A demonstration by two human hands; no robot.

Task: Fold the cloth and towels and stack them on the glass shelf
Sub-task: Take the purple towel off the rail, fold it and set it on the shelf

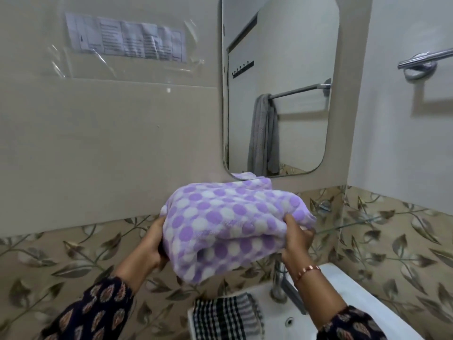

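Note:
A folded purple towel with white dots [230, 224] is held up in front of the wall, just below the mirror. My left hand [153, 244] grips its left side and my right hand [297, 241] grips its right side. The glass shelf [362, 220] shows as a thin edge on the wall to the right, behind the towel; most of it is hidden. A black-and-white checked cloth [225, 315] lies folded on the left rim of the sink below my hands.
A white sink [343, 303] with a chrome tap [279, 278] sits below. The mirror [277, 82] reflects a grey towel on a rail. A chrome towel rail [424, 60] is mounted on the right wall. A plastic-covered paper [125, 39] is stuck to the left wall.

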